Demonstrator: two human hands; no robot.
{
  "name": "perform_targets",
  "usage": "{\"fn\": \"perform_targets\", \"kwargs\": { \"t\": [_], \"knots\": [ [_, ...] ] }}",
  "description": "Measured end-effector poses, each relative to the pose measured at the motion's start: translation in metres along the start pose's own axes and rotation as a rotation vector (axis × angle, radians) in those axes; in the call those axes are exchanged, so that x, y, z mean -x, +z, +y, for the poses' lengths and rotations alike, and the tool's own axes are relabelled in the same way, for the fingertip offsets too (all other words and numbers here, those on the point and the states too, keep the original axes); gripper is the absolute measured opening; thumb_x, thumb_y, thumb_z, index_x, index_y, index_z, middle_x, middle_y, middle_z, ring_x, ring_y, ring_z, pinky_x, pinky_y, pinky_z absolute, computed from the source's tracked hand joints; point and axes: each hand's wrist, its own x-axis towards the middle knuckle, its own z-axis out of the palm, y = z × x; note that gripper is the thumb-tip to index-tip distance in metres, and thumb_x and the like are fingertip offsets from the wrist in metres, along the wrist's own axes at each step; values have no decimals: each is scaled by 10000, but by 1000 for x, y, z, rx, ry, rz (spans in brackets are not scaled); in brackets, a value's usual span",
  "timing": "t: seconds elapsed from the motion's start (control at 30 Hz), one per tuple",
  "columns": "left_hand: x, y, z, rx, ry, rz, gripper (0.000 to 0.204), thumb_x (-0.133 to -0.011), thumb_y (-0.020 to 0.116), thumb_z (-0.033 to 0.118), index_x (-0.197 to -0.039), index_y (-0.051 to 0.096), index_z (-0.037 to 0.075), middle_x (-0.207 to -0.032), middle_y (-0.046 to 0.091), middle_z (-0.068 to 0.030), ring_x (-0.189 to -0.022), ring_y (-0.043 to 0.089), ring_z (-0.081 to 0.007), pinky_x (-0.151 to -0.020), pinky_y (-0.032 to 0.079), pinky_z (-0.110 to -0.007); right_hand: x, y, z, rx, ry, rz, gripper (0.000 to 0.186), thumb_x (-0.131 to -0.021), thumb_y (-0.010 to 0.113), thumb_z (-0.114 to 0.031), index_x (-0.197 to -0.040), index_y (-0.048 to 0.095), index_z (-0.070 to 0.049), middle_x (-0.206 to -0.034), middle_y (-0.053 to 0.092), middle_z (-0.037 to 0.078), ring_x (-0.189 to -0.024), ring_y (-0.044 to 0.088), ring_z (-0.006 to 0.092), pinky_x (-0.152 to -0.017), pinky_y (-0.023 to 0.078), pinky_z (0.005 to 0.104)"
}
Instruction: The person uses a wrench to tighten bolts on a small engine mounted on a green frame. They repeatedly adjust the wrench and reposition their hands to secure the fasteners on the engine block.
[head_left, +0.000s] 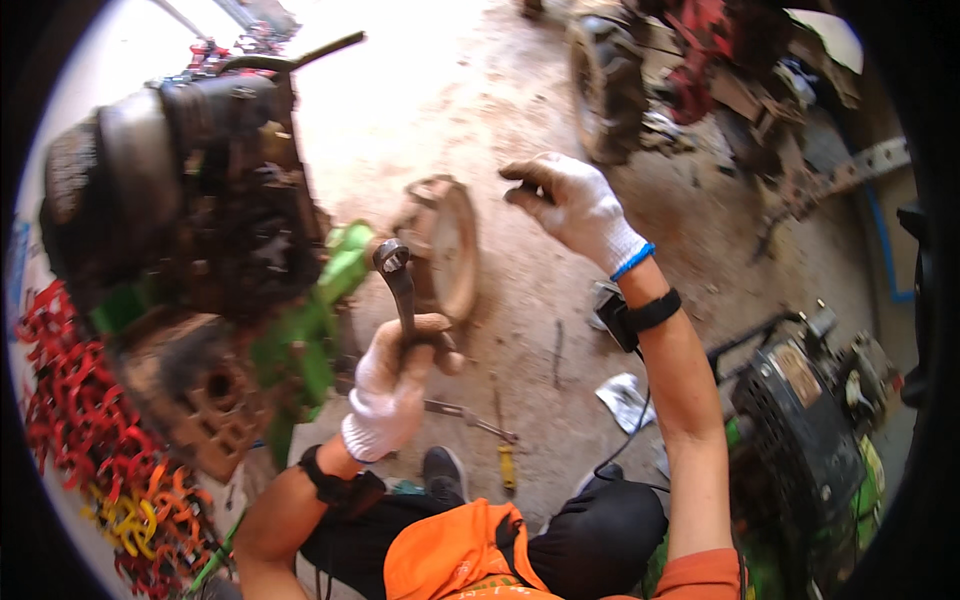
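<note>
My left hand (390,385), in a white work glove, is closed around the shank of a dark ring spanner (397,278). The spanner stands nearly upright, its ring end above my fist. Left of it is a grimy engine (215,190) on a machine with a green frame (310,345). Behind the spanner stands a small dirt-covered wheel (450,245). My right hand (570,195), gloved too and soiled at the fingertips, is raised over the floor. Its fingers are curved with a gap to the thumb, and I see nothing held there.
A metal wrench-like tool (470,418) and a yellow-handled screwdriver (507,465) lie by my feet. Beside them is a white rag (625,400). Red curved metal parts (75,390) are piled at left. Another engine (810,430) stands at right, a tractor tyre (607,85) farther back.
</note>
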Motion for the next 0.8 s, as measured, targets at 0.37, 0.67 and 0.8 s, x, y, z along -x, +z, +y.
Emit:
{"fn": "perform_targets", "kwargs": {
  "t": [0.37, 0.67, 0.8],
  "knots": [
    [-7, 55, -90, 259, -539, -97, 169, -1101, 553, 103, -1231, 616, 15, -784, 503, 16, -621, 426, -80, -591, 392, -293, 177, -40, 131, 626, 658, -278, 248, -964, 710, -261, -1145, 823, -134, -1157, 754, 161, -1139, 714, 374, -996, 570, 456],
    [-8, 65, -121, 218, -676, -170, 186, -1100, 567, 121, -1239, 618, 8, -783, 513, 14, -612, 445, -86, -582, 421, -288, 217, 6, 153, 660, 701, -413, 231, -966, 716, -272, -1152, 818, -180, -1098, 718, 165, -1091, 702, 390, -956, 570, 490],
    [-7, 78, -130, 229, -727, -205, 191, -1099, 567, 126, -1235, 623, 4, -777, 498, 18, -605, 442, -89, -586, 424, -286, 230, 21, 165, 807, 472, -444, 160, -919, 750, -287, -1038, 831, -216, -1027, 721, 130, -992, 720, 346, -873, 582, 478]
  ]
}}
